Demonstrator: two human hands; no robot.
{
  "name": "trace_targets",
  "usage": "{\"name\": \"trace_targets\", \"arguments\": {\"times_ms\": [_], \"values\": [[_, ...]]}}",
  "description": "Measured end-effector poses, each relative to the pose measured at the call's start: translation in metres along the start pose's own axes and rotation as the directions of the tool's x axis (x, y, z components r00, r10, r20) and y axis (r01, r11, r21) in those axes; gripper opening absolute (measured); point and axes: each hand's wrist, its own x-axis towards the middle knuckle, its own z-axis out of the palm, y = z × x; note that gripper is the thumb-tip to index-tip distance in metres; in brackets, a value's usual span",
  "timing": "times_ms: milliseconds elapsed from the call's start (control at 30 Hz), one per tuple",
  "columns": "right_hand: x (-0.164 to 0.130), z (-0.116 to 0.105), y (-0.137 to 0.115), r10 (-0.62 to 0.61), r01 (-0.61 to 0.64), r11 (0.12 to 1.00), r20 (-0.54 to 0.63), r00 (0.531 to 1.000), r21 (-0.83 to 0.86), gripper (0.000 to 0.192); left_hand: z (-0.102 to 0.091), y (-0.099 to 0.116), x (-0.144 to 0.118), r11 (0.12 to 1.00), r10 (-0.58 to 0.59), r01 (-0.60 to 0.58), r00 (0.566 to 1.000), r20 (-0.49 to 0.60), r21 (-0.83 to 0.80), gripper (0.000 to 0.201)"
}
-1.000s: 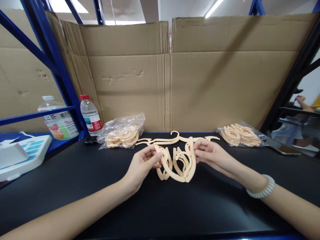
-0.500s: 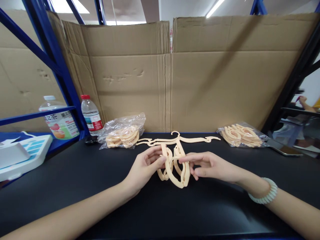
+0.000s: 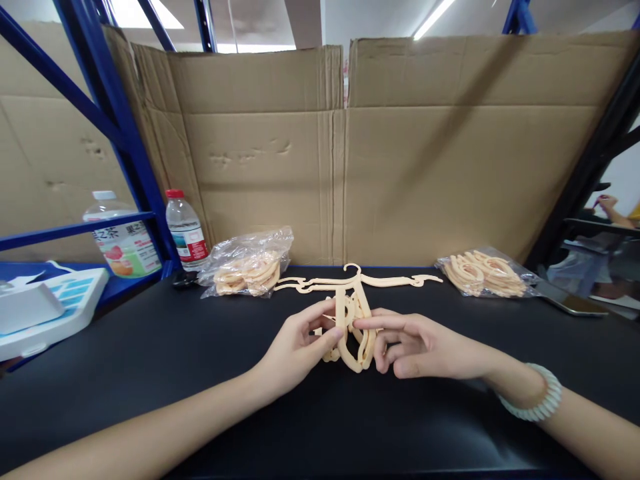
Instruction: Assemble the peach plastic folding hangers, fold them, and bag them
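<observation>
A cream plastic folding hanger (image 3: 367, 347) stands folded in the middle of the black table, its arms bent down into a narrow loop. My left hand (image 3: 300, 343) pinches its left arm between thumb and fingers. From the other side, my right hand (image 3: 425, 347) reaches in with the index finger stretched across the hanger near its centre. The remaining right fingers are loosely curled, with the thumb apart. Behind lie unfolded cream hangers (image 3: 385, 283), one hook pointing up. More cream pieces show behind my left fingers, partly hidden.
Clear bags of folded hangers lie at back left (image 3: 250, 273) and back right (image 3: 485, 272). A phone (image 3: 575, 303) is beside the right bag. A red-capped water bottle (image 3: 186, 230) and a white device (image 3: 75, 310) stand left. Cardboard (image 3: 450, 153) walls the back.
My left hand has shifted right with the hanger's left arm, bringing the two arms closer together. My right index finger has moved slightly further left across the hanger. The view has shifted slightly.
</observation>
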Motion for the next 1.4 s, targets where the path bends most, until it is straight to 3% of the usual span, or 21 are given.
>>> {"name": "trace_targets", "arguments": {"times_ms": [333,467,700,767,833,933,1000,1100,1233,1300,1400], "values": [[0.001,0.001,-0.003,-0.064,0.063,0.998,-0.031,0.997,-0.022,0.058,-0.004,-0.003,0.002,0.978,-0.156,0.140,0.982,-0.101,-0.153,0.047],[-0.001,0.002,-0.005,-0.007,0.007,1.000,0.018,1.000,-0.023,0.049,-0.002,-0.005,0.002,0.977,-0.147,0.139,0.989,-0.035,-0.161,0.049],[0.000,-0.003,-0.002,-0.011,0.012,0.998,0.012,1.000,-0.069,0.051,-0.002,-0.011,0.003,0.998,-0.054,0.052,0.996,-0.075,-0.030,0.047],[0.000,-0.009,-0.001,-0.033,0.028,0.996,-0.060,0.998,-0.084,0.051,-0.004,-0.012,0.002,0.999,-0.005,0.008,0.997,-0.073,0.044,0.048],[0.000,-0.019,-0.001,-0.073,0.044,0.991,-0.232,0.970,-0.128,0.045,-0.007,-0.011,0.000,0.976,0.076,-0.065,0.996,-0.044,0.208,0.045],[-0.004,-0.039,0.000,-0.115,-0.046,0.957,-0.525,0.843,-0.285,0.036,-0.008,-0.005,-0.005,0.830,0.146,-0.209,0.976,0.160,0.517,0.042],[-0.006,-0.051,0.002,-0.105,-0.187,0.893,-0.596,0.796,-0.408,0.036,-0.007,-0.001,-0.008,0.723,0.082,-0.274,0.945,0.316,0.634,0.047],[-0.008,-0.058,0.008,-0.046,-0.320,0.761,-0.539,0.841,-0.564,0.036,-0.003,0.001,-0.013,0.630,-0.057,-0.291,0.907,0.417,0.720,0.056],[-0.009,-0.048,0.006,0.039,-0.244,0.665,-0.294,0.955,-0.706,0.027,0.002,-0.003,-0.017,0.592,-0.045,-0.297,0.916,0.399,0.749,0.059],[-0.010,-0.042,0.001,0.067,-0.204,0.621,-0.208,0.976,-0.757,0.026,0.001,-0.003,-0.018,0.592,-0.028,-0.302,0.919,0.393,0.748,0.059],[-0.013,-0.037,-0.006,0.119,-0.225,0.564,-0.191,0.974,-0.795,0.033,-0.004,0.002,-0.017,0.592,-0.080,-0.310,0.896,0.437,0.744,0.059]]}}
